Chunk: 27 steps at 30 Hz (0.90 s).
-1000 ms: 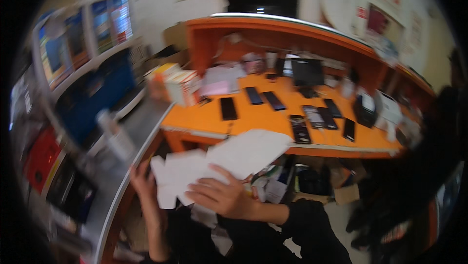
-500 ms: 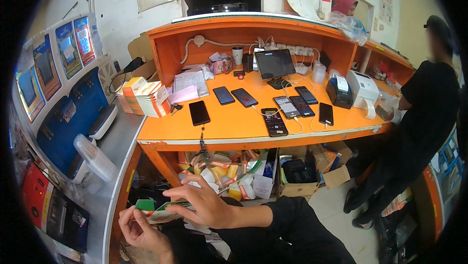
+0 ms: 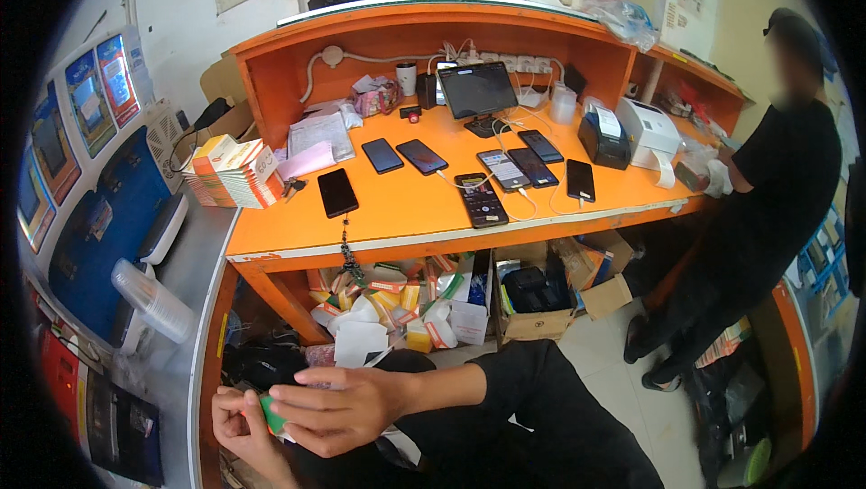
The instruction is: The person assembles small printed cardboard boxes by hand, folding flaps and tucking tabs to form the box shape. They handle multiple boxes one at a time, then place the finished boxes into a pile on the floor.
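Observation:
My left hand (image 3: 242,426) and my right hand (image 3: 338,408) meet low in the picture, below the orange desk (image 3: 397,218). Both are closed on a small green and white packet (image 3: 272,417), the right hand over it from the right, the left hand under it from the left. My right forearm in a black sleeve (image 3: 532,399) comes in from the lower right. Just above the hands, under the desk, lies a heap of small boxes and white papers (image 3: 388,309).
Several phones (image 3: 478,196) lie on the desk, with a tablet (image 3: 476,92), a black printer (image 3: 603,139) and a white printer (image 3: 648,133) at the back. A stack of booklets (image 3: 236,173) sits at left. A person in black (image 3: 767,218) stands at right. Cardboard boxes (image 3: 541,295) sit below.
A second ago my hands held large white papers up in front of me; these are gone. The hands have dropped lower and now close together on the small green packet.

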### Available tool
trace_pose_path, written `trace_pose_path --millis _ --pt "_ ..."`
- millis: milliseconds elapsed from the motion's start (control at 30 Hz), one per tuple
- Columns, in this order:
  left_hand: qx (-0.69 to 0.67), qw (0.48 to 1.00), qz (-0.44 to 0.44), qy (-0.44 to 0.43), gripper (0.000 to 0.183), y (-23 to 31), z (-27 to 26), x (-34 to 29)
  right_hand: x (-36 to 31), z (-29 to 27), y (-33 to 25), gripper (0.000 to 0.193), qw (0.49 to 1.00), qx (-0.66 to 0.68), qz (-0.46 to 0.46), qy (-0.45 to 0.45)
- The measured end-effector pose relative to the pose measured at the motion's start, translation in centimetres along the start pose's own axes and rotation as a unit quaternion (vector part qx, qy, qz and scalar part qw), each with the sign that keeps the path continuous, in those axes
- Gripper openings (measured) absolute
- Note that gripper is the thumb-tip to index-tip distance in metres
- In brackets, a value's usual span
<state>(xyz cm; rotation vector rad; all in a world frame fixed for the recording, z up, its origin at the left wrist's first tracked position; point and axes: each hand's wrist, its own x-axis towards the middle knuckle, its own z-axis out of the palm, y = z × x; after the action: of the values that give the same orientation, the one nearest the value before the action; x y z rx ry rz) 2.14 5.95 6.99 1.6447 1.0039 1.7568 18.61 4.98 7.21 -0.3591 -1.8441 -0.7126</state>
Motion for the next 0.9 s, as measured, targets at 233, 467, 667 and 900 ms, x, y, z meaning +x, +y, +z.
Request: trace_pose_path --millis 233,467,667,900 --pt "0.009 1.0 -0.011 -0.005 0.022 -0.2 -0.3 -1.0 0.2 -1.3 -0.5 0.012 0.985 0.109 0.12 -0.055" --pt "0.019 0.999 0.024 -0.023 0.02 0.8 0.0 -1.7 0.2 -0.9 -0.6 0.009 0.978 0.14 0.154 -0.022" --pt "0.048 0.997 0.035 -0.041 0.022 1.7 0.0 -2.7 0.4 -1.2 -0.6 0.01 0.941 0.281 0.189 -0.012" --pt "0.247 0.934 0.256 -0.018 0.027 1.9 -0.6 -3.5 0.5 -2.4 0.0 0.015 0.632 0.651 0.404 -0.117"
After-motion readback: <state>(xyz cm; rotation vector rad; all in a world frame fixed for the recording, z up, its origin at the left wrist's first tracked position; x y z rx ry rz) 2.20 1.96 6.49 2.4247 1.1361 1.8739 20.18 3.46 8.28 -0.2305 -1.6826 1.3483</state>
